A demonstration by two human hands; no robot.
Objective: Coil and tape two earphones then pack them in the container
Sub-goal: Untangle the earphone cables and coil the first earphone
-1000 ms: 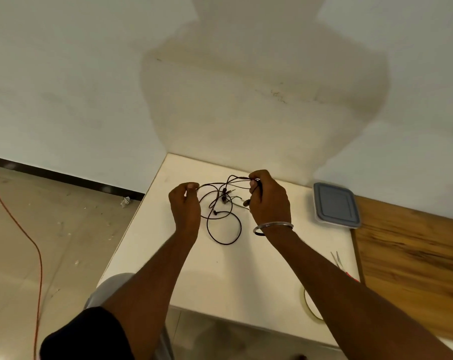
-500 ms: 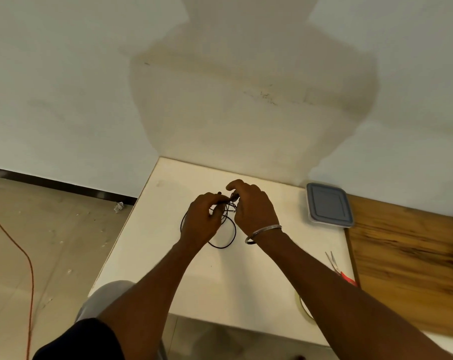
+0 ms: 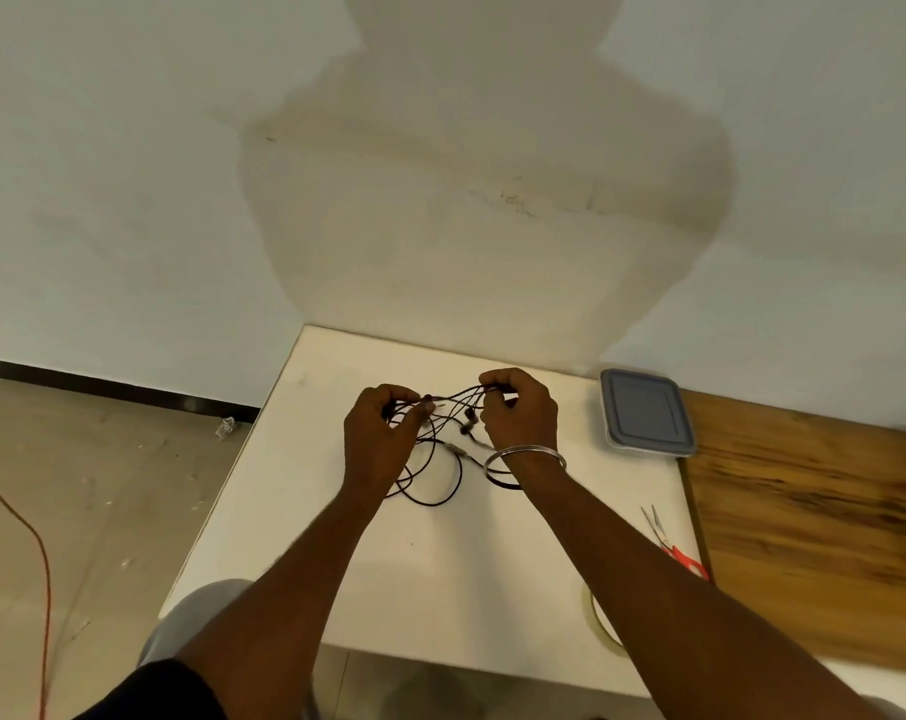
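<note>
Since half a second ago the two hands have separated: they were then pressed together over the bundle, and now they stand apart with the cables drawn out between them. The left hand [image 3: 381,441] has its fingers curled and pinches several black strands of the earphones [image 3: 435,449] at its fingertips. The right hand [image 3: 521,413] is also curled, and it grips the other end of the same strands near its thumb. Between the hands the strands run almost level, a little above the desk [image 3: 440,574]. The small earbuds hang just beside the right hand (they are blurred, so I cannot count them). Below the hands the remaining cable falls in loose loops that lie on the white desk, and one loop passes under the right wrist, close to the metal bracelet [image 3: 524,454]. I cannot tell which strand belongs to which earphone, because they are tangled. The container [image 3: 645,414] sits with its grey lid closed at the far right corner of the desk, near the wall, well apart from the right hand. The scissors [image 3: 671,545] with red handles lie at the right edge of the desk, beside a wooden board [image 3: 814,511]. The tape roll [image 3: 599,618] lies near the front right of the desk, partly hidden by the right forearm.
</note>
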